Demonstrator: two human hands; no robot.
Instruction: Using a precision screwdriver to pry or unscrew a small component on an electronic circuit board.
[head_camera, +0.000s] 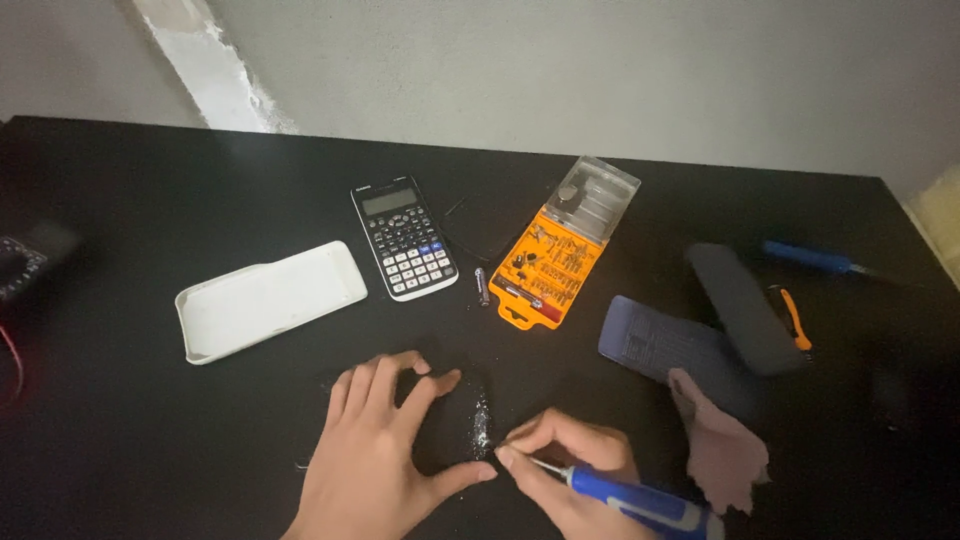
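Blue-handled screwdriver (640, 503), dark flat device (450, 425), glinting edge

Left hand (385, 450) flat, fingers spread, thumb out; right hand (570, 465) curled in pinch grip

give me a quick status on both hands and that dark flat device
Left hand flat, pinning dark device to table. Right hand gripping blue screwdriver, tip at device's right edge. Pink cloth just right, apart.
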